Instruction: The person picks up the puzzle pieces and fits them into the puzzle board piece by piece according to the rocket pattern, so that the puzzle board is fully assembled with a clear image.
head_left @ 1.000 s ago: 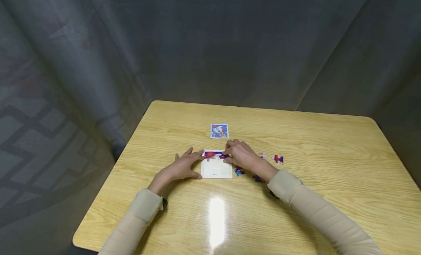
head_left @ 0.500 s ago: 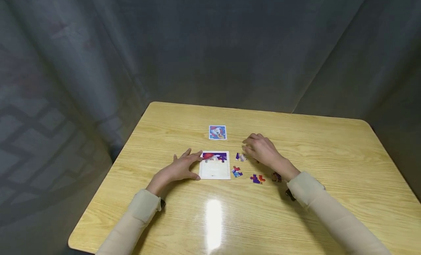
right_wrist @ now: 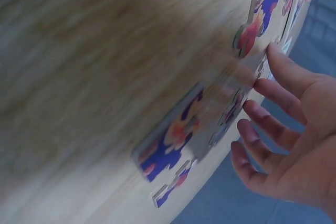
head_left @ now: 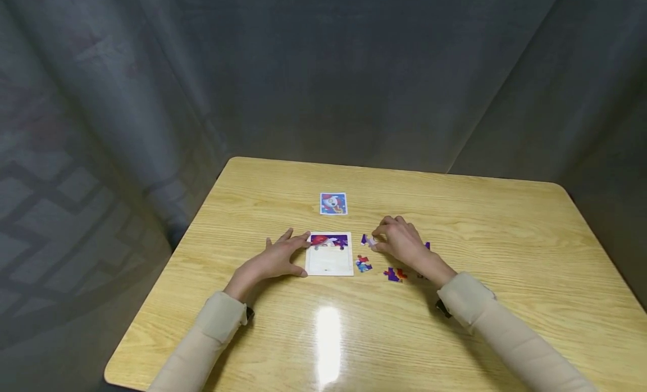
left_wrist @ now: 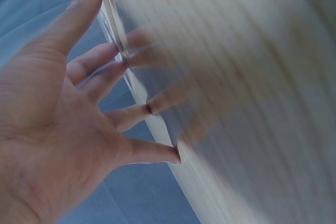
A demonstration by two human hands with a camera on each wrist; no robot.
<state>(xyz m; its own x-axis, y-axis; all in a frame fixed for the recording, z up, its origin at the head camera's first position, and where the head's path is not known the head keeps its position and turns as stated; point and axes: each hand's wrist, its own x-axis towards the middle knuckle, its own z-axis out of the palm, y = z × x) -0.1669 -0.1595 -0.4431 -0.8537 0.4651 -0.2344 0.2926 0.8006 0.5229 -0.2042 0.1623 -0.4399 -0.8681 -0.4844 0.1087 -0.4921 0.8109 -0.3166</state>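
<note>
A square white puzzle tray (head_left: 329, 264) lies on the table, its top row filled with red, white and purple pieces. Along the tray's left edge rests my left hand (head_left: 275, 258), fingers spread and thumb at the lower corner; the left wrist view shows its fingertips on the tabletop. To the right of the tray, my right hand (head_left: 404, 243) pinches a white and purple puzzle piece (head_left: 369, 241) between thumb and index finger. Below it lie a red and blue puzzle piece (head_left: 363, 264) and a purple and orange one (head_left: 394, 274). More pieces are partly hidden beneath the right hand.
A small square picture card (head_left: 333, 203) of a white character in red lies beyond the tray. In the right wrist view, a purple and orange puzzle piece (right_wrist: 170, 137) lies near the wrist. Dark curtains hang behind the wooden table (head_left: 480, 212).
My right hand has moved from the tray's top row out to the right, then lowered onto the white and purple puzzle piece. The left hand has stayed at the tray.
</note>
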